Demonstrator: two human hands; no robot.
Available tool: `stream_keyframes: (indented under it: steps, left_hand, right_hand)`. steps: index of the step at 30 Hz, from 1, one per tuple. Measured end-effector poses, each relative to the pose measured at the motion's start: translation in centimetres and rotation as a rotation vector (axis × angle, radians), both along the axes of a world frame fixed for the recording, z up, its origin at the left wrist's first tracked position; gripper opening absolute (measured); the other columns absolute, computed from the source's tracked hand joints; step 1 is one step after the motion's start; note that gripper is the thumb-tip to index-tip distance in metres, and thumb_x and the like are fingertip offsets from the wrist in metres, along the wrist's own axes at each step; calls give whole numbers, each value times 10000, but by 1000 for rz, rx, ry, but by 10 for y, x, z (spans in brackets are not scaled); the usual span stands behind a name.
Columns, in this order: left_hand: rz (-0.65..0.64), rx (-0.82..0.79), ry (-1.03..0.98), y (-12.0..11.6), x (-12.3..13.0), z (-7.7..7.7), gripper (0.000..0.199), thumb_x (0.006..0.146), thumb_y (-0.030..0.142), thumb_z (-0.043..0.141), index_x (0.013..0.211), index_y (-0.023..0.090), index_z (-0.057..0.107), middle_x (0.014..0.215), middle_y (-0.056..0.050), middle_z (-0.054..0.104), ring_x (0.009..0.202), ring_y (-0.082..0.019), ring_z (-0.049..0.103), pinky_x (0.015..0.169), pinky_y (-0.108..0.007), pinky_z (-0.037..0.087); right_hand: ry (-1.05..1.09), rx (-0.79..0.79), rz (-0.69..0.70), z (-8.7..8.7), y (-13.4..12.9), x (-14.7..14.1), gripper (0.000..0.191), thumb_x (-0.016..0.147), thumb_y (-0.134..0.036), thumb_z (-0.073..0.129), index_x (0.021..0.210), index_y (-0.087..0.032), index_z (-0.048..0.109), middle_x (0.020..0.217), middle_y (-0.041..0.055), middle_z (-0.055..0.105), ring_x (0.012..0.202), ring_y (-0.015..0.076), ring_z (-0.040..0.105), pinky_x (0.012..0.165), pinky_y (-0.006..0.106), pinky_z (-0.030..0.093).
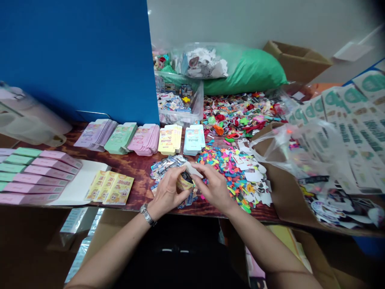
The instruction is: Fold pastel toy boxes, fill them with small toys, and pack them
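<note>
Low over the table, my left hand (169,188) is closed around a small yellow carton (184,184), whose open mouth faces up and looks dark inside. A white piece (194,170), seemingly the carton's flap, sticks out between the hands. My right hand (215,186) has its thumb and fingers closed at the carton's opening; anything else in its fingertips is hidden. Beneath the hands lies a heap of small printed cards or packets (165,165). Right of it, a pile of small bright plastic pieces (210,158) spreads beside white-backed cutout stickers (254,174).
Flat carton stacks in purple (95,134), green (120,138), pink (144,139), yellow (170,139) and blue (194,139) line the back. Filled yellow boxes (118,188) and pink boxes (45,176) lie left. Rightward are a cardboard box (279,188) and a trinket heap (240,114).
</note>
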State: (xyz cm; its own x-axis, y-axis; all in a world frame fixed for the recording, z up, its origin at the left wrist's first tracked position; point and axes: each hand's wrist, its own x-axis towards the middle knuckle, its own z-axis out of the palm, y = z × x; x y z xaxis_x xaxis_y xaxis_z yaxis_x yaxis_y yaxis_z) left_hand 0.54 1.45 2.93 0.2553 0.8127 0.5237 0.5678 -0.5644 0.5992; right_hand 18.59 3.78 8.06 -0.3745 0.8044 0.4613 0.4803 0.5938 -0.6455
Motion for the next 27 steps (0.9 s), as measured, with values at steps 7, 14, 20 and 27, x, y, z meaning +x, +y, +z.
stream_keyframes:
  steps: [7,14,20,27]
  left_hand:
    - [87,-112,93,-5,0,2,885,858,352,623,1521,165,68,1415,-188,434,1287,-274,465,1042,-414,429]
    - [188,-55,283,-6,2,2,947,869,378,570,1523,93,-53,1192,-208,550,1068,-322,553,941,-504,460]
    - [246,-43,414,-7,-1,2,945,881,402,519,1508,52,-95,1141,-218,533,1006,-319,563,788,-421,525]
    - [298,-161,453,-22,-21,9,942,857,365,531,1519,93,-82,1170,-190,508,1029,-306,548,790,-395,525]
  right_hand:
    - [180,-328,34,0,0,-3,185,936,-255,541,1080,-230,653,1032,44,672,955,156,646,796,275,538]
    - [84,-173,-18,2,-3,-11,212,897,-158,553,1041,-221,695,1017,48,695,977,172,653,884,316,533]
    - [33,115,-8,-20,-19,-23,484,924,-81,471,1377,-245,519,1213,81,661,1139,203,597,970,382,521]
    - [36,-31,65,-38,-21,-40,451,958,-161,455,1398,-257,476,1257,70,632,1166,197,581,998,394,510]
